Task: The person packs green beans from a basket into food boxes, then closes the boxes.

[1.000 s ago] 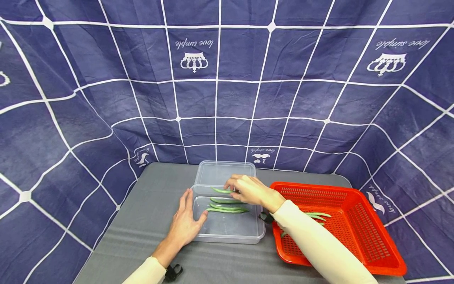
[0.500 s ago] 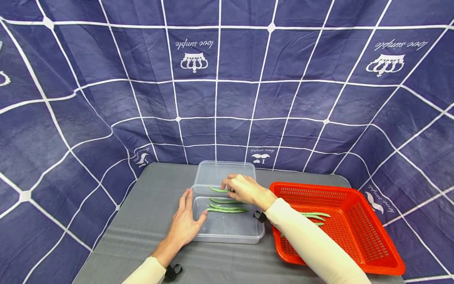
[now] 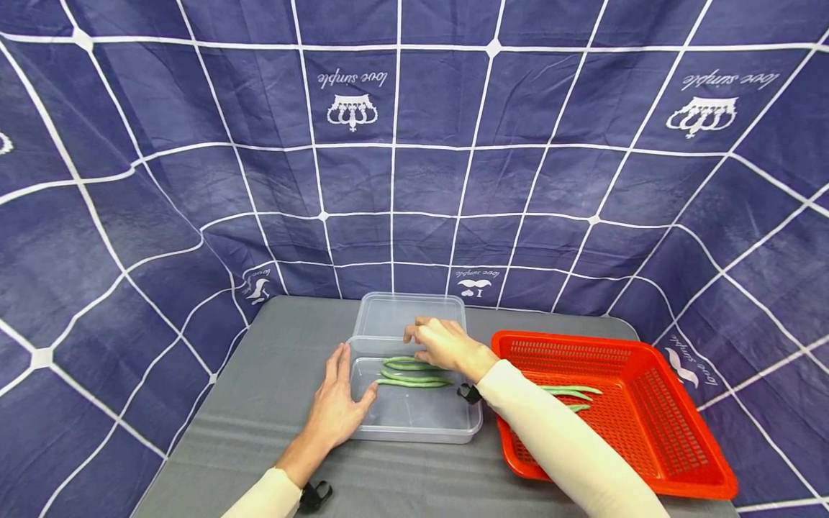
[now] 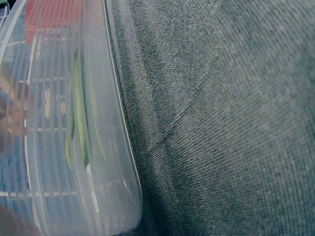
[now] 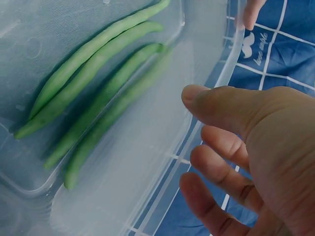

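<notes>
A clear plastic container [image 3: 417, 417] holds several green beans [image 3: 414, 382], lying lengthwise in two pairs. The right wrist view shows the farther pair of beans [image 5: 106, 105] along the far wall. My right hand [image 3: 449, 347] hovers at that wall, thumb and fingers parted with nothing between them. My left hand [image 3: 339, 404] lies against the container's left side, fingers extended and thumb at the near beans' ends. From the left wrist, beans [image 4: 78, 113] show blurred through the container's ribbed wall.
On the right stands a red plastic basket [image 3: 683, 432] with a few more green beans [image 3: 573, 392], partly hidden by my right sleeve [image 3: 557, 432]. A clear flat lid-like piece [image 3: 411, 313] lies behind the container. Blue gridded cloth [image 3: 427, 180] hangs around the grey table [image 3: 259, 403].
The green bean my right hand held at the far wall has been let go and now lies inside beside another. My right fingers have spread. The left hand has stayed in place.
</notes>
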{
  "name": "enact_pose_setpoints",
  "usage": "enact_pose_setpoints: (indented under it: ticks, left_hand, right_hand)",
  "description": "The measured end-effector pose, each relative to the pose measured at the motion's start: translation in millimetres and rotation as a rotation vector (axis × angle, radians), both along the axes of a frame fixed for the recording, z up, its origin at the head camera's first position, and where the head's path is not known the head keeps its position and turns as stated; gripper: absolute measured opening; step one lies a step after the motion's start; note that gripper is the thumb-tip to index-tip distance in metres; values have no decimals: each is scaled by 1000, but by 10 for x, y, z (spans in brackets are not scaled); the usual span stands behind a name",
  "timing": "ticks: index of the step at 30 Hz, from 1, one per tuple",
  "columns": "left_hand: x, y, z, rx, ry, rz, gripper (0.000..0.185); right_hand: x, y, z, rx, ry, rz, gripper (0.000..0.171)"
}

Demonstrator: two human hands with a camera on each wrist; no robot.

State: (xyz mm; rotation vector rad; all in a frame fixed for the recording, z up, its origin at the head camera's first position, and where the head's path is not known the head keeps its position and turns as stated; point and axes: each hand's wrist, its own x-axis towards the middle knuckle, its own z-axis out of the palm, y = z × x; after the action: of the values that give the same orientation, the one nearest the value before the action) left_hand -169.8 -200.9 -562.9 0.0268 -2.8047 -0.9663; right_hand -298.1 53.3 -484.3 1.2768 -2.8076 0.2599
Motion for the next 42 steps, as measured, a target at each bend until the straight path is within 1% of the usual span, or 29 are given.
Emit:
enact_pose_setpoints:
  ticks: [10,23,27,36,42]
  left_hand:
    - [-3,-13,12,-1,-24,2,103]
    - [17,-33,-1,-8,-4,23,102]
    - [11,-15,5,-10,-5,26,102]
    - [10,23,12,4,-12,10,102]
    - [22,16,17,9,-5,21,101]
  right_hand:
    - [13,146,43,-5,-10,-46,28]
    - [90,362,110,-67,-4,-55,27]
    - [122,494,155,-97,-7,-75,28]
    - [228,875,210,-103,11,-111,28]
    - [274,1109,215,-115,47,-113,28]
